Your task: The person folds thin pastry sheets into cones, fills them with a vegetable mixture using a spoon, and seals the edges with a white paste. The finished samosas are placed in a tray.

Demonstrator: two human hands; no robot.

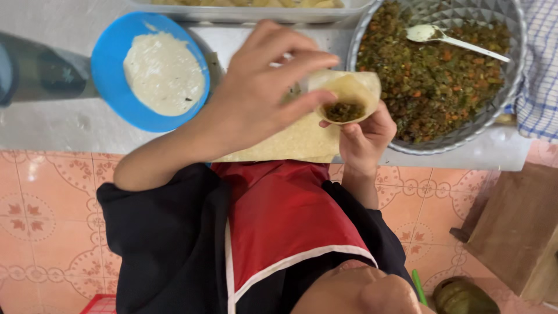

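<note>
Left hand (256,96) centre frame, grip closed: thumb and fingers pinched on top edge of cone (350,93). Right hand (365,136) just below-right of it, grip wrapped around cone's lower part, clamped from underneath. Cone = thin pale wrapper folded into a pocket, open side facing camera, dark green-brown filling (344,111) inside. Held in the air above counter (64,125) edge, centre-right of frame, just left of metal bowl (442,148). Metal bowl upper right, loaded with same chopped filling, orange bits mixed in; white spoon (454,39) lying on top, handle pointing right. Flat wrapper stack (290,145) on counter under both hands, overhanging near edge. Blue bowl (110,52) upper left, holding white paste (164,72), well apart from cone. Tray (250,13) along top edge, contents cut off. Checked cloth (542,70) far right, touching metal bowl. Red apron (279,215) over dark sleeves in lower centre. Wooden stool (517,227) lower right on patterned tile floor (52,221).
</note>
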